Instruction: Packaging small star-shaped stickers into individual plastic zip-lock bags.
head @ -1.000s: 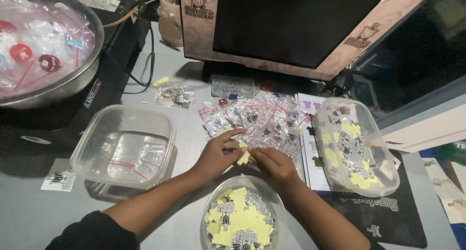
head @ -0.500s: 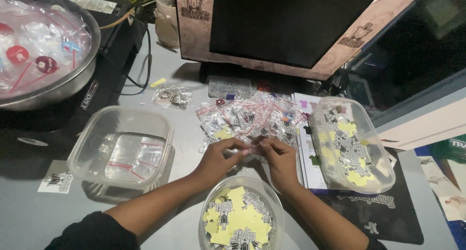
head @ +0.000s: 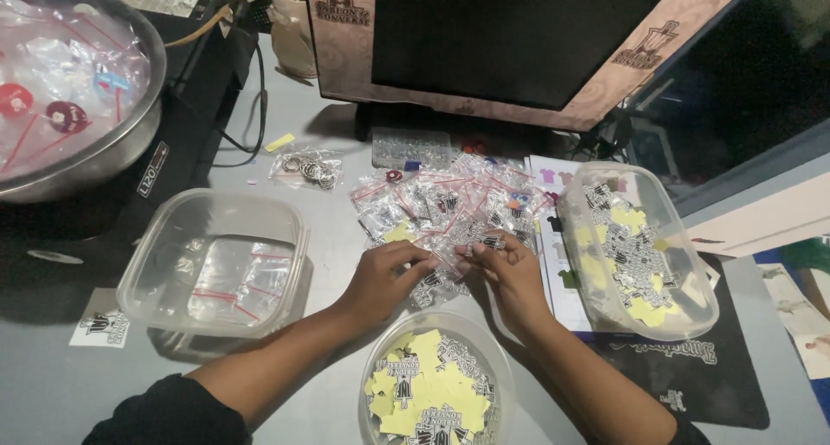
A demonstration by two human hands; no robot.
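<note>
While both hands' fingers pinch it, small clear bag spans between.

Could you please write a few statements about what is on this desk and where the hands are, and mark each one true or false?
1. Both hands, the left hand and the right hand, meet over a small clear zip bag. True.
2. The square container to the left holds yellow stickers. False: it holds empty clear zip bags.
3. The round tub nearest the person holds yellow and black-and-white stickers. True.
4. The oblong container on the right is empty. False: it holds stickers too.
5. The metal bowl at top left holds clear bags with red pieces. True.
</note>
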